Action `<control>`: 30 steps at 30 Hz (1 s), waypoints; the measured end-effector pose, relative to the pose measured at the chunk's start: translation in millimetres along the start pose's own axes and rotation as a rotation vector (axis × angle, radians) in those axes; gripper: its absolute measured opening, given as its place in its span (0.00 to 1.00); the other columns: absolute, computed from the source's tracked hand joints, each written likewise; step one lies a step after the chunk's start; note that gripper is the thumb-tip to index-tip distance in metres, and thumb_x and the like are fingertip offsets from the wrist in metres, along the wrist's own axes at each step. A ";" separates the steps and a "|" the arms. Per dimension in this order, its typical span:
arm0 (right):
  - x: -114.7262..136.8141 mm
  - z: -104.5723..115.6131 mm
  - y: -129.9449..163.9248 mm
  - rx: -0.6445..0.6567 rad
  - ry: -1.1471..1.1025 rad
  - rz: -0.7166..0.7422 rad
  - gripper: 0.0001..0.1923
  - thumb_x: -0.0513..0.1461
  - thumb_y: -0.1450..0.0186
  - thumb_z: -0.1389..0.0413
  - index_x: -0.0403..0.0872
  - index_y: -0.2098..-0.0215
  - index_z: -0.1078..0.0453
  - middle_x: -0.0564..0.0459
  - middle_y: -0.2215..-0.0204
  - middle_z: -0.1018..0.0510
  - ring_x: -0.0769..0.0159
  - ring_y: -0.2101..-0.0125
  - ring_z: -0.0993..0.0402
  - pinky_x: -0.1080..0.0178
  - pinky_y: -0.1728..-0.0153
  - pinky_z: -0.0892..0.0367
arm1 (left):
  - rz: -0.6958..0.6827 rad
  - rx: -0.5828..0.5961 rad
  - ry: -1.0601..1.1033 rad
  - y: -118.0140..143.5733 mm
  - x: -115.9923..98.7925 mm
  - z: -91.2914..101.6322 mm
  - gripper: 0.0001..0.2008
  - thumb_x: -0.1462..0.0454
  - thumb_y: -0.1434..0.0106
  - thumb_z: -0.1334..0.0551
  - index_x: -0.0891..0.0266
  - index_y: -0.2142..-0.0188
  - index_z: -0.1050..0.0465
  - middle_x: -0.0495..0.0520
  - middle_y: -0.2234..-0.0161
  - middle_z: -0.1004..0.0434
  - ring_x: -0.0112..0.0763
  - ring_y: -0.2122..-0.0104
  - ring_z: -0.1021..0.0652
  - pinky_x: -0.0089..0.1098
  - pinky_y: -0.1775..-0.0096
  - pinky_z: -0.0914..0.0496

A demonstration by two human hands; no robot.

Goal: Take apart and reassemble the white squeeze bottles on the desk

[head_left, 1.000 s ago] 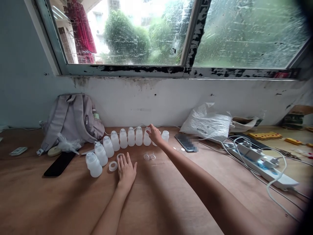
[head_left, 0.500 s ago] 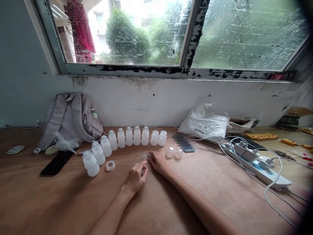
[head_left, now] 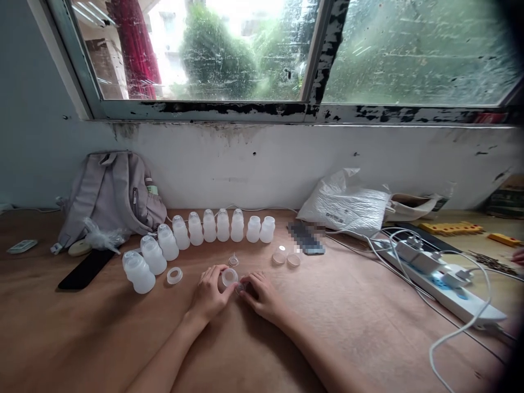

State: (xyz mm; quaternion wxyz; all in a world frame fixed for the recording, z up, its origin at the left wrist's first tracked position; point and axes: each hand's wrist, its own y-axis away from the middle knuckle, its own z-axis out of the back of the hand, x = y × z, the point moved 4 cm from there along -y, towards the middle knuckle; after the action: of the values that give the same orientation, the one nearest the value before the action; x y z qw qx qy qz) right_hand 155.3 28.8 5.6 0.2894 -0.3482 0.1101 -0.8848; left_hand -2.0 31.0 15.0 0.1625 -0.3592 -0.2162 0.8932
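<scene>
Both forearms reach forward across the brown worktop (head_left: 368, 327) and meet near its middle. The left hand (head_left: 208, 295) rests on the worktop with fingers curled, thumb and fingertips pinching a small white ring (head_left: 230, 277) by its rim. The right hand (head_left: 262, 295) lies palm down just beside it, its fingertips closed on a small clear cap (head_left: 241, 286) that touches or nearly touches the ring.

Beyond the hands, toward the far edge, a curved row of translucent white bottles (head_left: 223, 225) stands upright. A second ring (head_left: 174, 275) lies near the row's left end, a tiny clear piece (head_left: 233, 260) sits between the hands and the row, and two round lids (head_left: 286, 257) lie to the right. A grey backpack (head_left: 108, 194) leans at the far left, a white bag (head_left: 347, 204) and a power strip (head_left: 442, 278) sit to the right.

Half a second ago the hands were farther forward, the right touching the clear pieces near the bottles; both have drawn back toward the near edge, now holding the ring and cap
</scene>
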 end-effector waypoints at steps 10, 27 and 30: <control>-4.6 2.2 -1.3 -0.063 -0.215 -0.035 0.24 0.27 0.50 0.52 0.49 0.55 0.39 0.51 0.60 0.29 0.63 0.58 0.35 0.58 0.56 0.40 | -0.169 0.163 0.010 4.6 -19.9 -5.9 0.17 0.59 0.45 0.42 0.60 0.56 0.37 0.55 0.60 0.29 0.37 0.61 0.30 0.38 0.58 0.37; -19.2 -1.8 -3.3 -0.171 -0.190 -0.173 0.21 0.25 0.53 0.57 0.46 0.63 0.35 0.50 0.66 0.27 0.65 0.64 0.32 0.60 0.61 0.35 | -0.159 0.273 -0.139 7.0 -13.5 -15.6 0.18 0.54 0.47 0.40 0.58 0.58 0.35 0.54 0.56 0.32 0.39 0.55 0.33 0.40 0.54 0.40; -17.9 -0.5 -3.3 -0.161 -0.187 -0.164 0.22 0.25 0.53 0.57 0.46 0.63 0.35 0.50 0.66 0.27 0.64 0.63 0.32 0.60 0.61 0.35 | -0.176 0.243 -0.101 6.3 -15.8 -14.1 0.18 0.56 0.45 0.41 0.57 0.56 0.35 0.54 0.56 0.32 0.38 0.56 0.33 0.39 0.55 0.40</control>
State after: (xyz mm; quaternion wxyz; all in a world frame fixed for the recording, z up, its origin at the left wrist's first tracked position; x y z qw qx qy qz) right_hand 164.1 42.0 -3.3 0.1961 -0.4590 0.1244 -0.8576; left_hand 18.0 22.3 11.8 0.2715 -0.2712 -0.1450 0.9120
